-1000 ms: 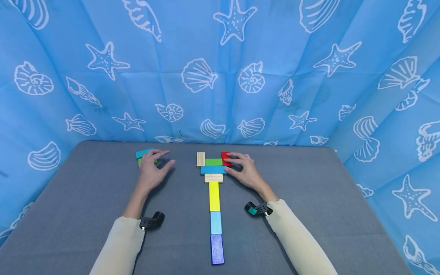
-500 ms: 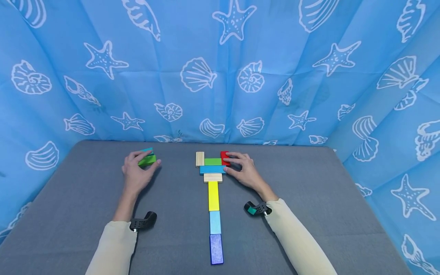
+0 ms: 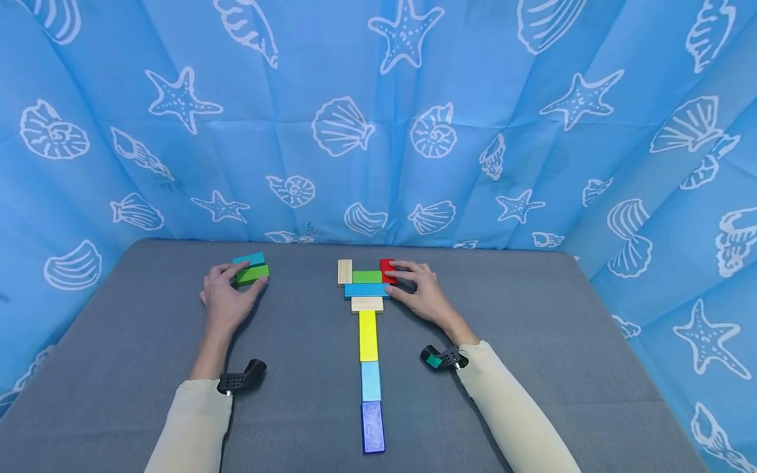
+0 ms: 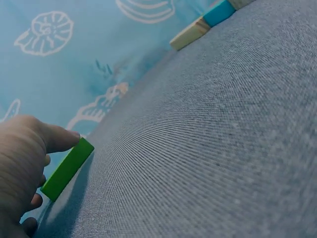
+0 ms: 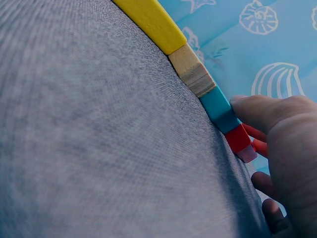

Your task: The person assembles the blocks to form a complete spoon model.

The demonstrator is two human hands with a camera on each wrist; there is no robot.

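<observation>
At the table's far left, my left hand (image 3: 227,295) holds a green wooden block (image 3: 252,274) by its two ends, thumb on the right end and fingers on the left. A teal block (image 3: 248,259) lies just behind it. My right hand (image 3: 424,293) rests its fingertips on a red block (image 3: 388,270), while its thumb touches the right end of a long blue block (image 3: 363,290). Behind the blue block, a second green block (image 3: 367,276) lies between the red one and a plain wood block (image 3: 345,272). In the right wrist view, the fingers partly hide the red block (image 5: 237,138).
Toward me from the blue block runs a line: a plain wood block (image 3: 367,304), a yellow block (image 3: 368,336), a light blue block (image 3: 370,381) and a purple block (image 3: 372,427). They lie on a grey cloth-covered table (image 3: 307,368). A blue shell-print curtain (image 3: 378,171) hangs behind.
My left hand has moved left and round the green block, with thumb and fingers now at its ends. The right hand stays at the red block.
</observation>
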